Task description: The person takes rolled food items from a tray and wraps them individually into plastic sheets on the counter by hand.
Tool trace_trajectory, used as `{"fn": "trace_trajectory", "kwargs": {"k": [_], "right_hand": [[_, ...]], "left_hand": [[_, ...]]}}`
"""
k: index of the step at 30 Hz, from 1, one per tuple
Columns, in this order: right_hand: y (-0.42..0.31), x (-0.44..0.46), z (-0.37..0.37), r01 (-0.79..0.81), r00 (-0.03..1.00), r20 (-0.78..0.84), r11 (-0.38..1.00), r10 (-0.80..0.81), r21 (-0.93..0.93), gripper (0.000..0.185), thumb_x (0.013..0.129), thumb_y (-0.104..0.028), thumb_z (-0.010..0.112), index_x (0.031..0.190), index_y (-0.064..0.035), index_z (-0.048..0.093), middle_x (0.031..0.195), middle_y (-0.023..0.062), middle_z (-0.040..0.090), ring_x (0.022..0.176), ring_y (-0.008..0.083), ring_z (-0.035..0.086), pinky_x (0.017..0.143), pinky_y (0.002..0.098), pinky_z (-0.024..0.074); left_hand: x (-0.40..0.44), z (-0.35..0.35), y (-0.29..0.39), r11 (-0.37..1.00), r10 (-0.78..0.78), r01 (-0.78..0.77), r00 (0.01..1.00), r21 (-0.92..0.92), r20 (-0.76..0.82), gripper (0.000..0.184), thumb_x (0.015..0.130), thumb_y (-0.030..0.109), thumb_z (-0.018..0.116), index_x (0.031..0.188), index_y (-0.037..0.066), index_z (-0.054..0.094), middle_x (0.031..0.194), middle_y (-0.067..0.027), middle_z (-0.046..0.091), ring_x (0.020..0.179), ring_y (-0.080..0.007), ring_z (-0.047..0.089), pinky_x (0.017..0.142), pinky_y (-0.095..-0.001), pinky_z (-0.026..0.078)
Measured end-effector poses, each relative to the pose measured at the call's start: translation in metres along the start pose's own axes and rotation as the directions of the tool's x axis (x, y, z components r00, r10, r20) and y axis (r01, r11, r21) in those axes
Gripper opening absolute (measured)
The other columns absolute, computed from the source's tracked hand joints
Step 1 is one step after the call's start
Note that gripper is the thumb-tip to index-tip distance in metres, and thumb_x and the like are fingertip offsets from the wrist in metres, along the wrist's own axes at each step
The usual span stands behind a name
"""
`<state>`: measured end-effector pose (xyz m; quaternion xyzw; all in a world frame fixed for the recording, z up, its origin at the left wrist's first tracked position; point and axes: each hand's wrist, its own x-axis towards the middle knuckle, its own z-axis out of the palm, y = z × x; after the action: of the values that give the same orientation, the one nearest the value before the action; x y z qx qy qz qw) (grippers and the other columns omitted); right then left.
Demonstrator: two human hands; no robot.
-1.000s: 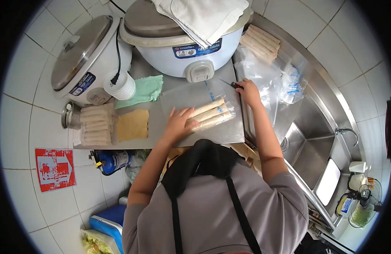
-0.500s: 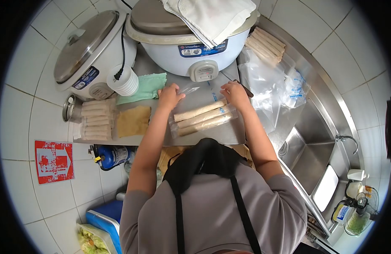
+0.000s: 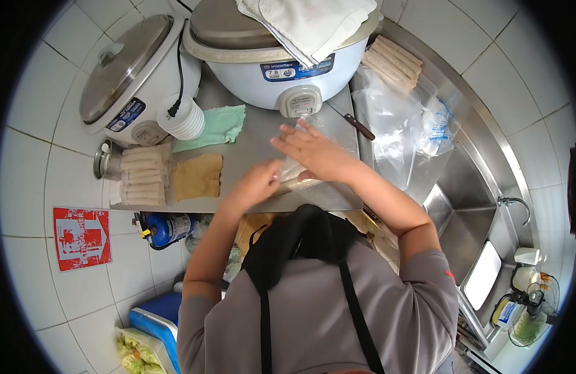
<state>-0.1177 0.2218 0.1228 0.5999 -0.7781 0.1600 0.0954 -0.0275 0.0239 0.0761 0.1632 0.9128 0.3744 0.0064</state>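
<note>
A clear plastic bag (image 3: 291, 168) lies on the steel counter in front of me, with pale uncooked spring rolls (image 3: 290, 186) inside, mostly covered by my hands. My right hand (image 3: 316, 153) rests across the bag, palm down with its fingers spread. At the bag's left edge, my left hand (image 3: 262, 182) has its fingers curled in, pinching the plastic. To the right of the bag, a knife (image 3: 360, 126) with a brown handle lies on the counter.
Two large rice cookers (image 3: 282, 68) stand at the back. Left are bagged rolls (image 3: 143, 177), a tan cloth (image 3: 198, 176), a green cloth (image 3: 219, 128) and stacked white cups (image 3: 181, 120). More rolls (image 3: 393, 64), loose plastic bags (image 3: 388, 118) and a sink (image 3: 465, 230) are on the right.
My right hand has swung left and now lies flat over the bag. The left hand has come down to the bag's left edge and curled. The bag has turned, and the knife handle is uncovered.
</note>
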Motion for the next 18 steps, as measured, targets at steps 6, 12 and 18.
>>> {"fn": "trace_trajectory", "kwargs": {"k": [6, 12, 18], "right_hand": [[0.012, 0.003, 0.033, -0.02, 0.827, 0.556, 0.993, 0.08, -0.112, 0.035, 0.067, -0.016, 0.071, 0.099, -0.005, 0.063, 0.112, 0.0121, 0.058, 0.112, 0.0243, 0.051, 0.105, 0.0432, 0.0303], [0.01, -0.012, 0.016, -0.075, 0.87, 0.487, 0.997, 0.081, -0.031, 0.042, 0.064, -0.018, 0.073, 0.104, -0.007, 0.061, 0.109, 0.0122, 0.058, 0.109, 0.0266, 0.053, 0.101, 0.0417, 0.0355], [0.012, -0.016, 0.043, -0.06, 0.881, 0.47, 0.998, 0.05, 0.006, 0.095, 0.058, -0.019, 0.081, 0.139, -0.0082, 0.032, 0.114, 0.0156, 0.055, 0.109, 0.0331, 0.051, 0.095, 0.0397, 0.0396]], "left_hand": [[-0.021, 0.022, 0.023, 0.92, 0.186, -0.116, 0.97, 0.375, -0.155, 0.01, 0.078, 0.013, 0.063, 0.085, 0.006, 0.06, 0.085, -0.0089, 0.056, 0.079, -0.0291, 0.057, 0.071, -0.0411, 0.046], [-0.019, 0.047, 0.023, 0.9, 0.193, -0.004, 0.901, 0.436, -0.39, 0.011, 0.078, 0.011, 0.059, 0.083, 0.005, 0.052, 0.083, -0.0089, 0.055, 0.078, -0.0279, 0.055, 0.069, -0.0374, 0.046], [-0.014, 0.047, 0.024, 0.899, 0.23, -0.03, 0.88, 0.436, -0.415, 0.008, 0.078, 0.007, 0.057, 0.082, 0.004, 0.05, 0.084, -0.0092, 0.057, 0.078, -0.0273, 0.056, 0.069, -0.0375, 0.045]]}}
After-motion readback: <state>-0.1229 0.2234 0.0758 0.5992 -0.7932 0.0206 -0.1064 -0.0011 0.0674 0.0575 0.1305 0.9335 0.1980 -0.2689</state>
